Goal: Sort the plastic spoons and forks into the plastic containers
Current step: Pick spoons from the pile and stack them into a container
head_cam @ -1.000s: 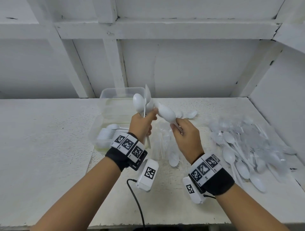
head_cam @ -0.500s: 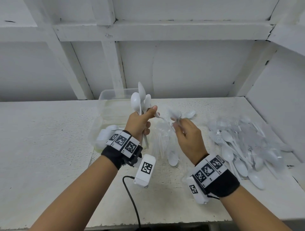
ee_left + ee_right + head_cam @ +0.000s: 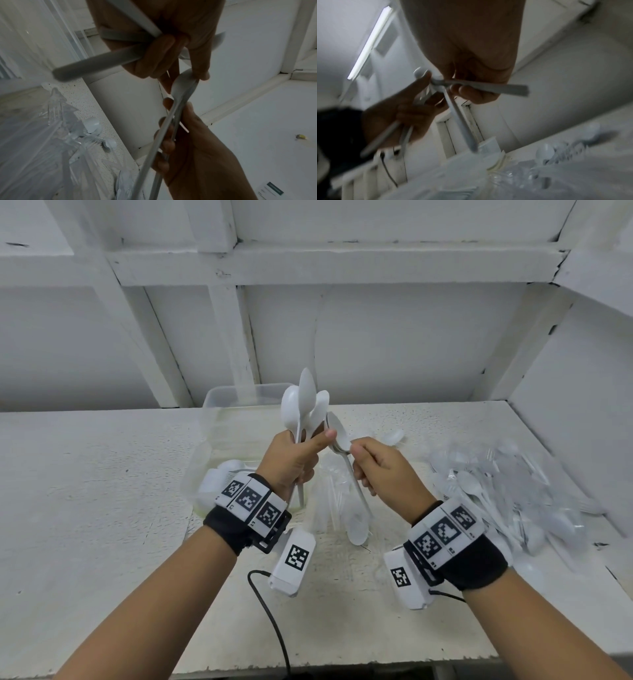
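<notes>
My left hand grips a bunch of white plastic spoons by the handles, bowls up, over the table's middle. My right hand pinches another white spoon at its neck, with the handle slanting down. That spoon's bowl lies against my left thumb. In the left wrist view the left hand holds the handles and the right hand is below it. A clear container stands behind the hands. A second container, at the left, holds white spoons.
A loose pile of white spoons and clear forks covers the right side of the table. Clear forks and one white spoon lie under the hands. White walls enclose the back and right. A black cable hangs at the front edge.
My right hand has come back up with a spoon and set its bowl against my left thumb. The left hand has kept its bunch upright, almost in place.
</notes>
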`<control>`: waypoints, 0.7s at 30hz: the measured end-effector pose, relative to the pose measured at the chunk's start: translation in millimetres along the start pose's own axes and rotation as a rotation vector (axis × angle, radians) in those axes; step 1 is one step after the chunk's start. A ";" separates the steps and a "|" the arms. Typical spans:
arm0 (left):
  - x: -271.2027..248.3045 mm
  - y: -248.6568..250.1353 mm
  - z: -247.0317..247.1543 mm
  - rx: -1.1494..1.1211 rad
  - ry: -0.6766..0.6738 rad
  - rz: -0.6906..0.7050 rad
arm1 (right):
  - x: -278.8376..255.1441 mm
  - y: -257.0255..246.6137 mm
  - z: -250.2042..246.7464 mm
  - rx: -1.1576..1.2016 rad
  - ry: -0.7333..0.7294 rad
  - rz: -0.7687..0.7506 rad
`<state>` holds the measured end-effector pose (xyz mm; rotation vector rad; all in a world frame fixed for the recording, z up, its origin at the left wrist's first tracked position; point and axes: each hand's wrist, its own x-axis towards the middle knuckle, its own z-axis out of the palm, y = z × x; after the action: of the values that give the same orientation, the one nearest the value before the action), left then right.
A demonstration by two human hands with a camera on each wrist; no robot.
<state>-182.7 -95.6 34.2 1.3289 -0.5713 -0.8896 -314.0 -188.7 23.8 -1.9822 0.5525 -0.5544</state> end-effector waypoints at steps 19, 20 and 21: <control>-0.5 -8.3 10.2 0.216 0.140 0.100 | -11.4 -3.5 5.5 -0.159 0.113 0.034; -0.6 -9.1 10.4 0.293 0.151 0.136 | -10.6 -3.8 2.8 -0.167 0.156 0.044; -0.6 -10.9 10.2 0.360 0.159 0.163 | -9.4 -4.1 0.0 -0.156 0.209 0.050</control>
<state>-193.6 -101.0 25.5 1.6341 -0.7262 -0.5565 -320.8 -181.4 26.1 -2.0628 0.7932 -0.7106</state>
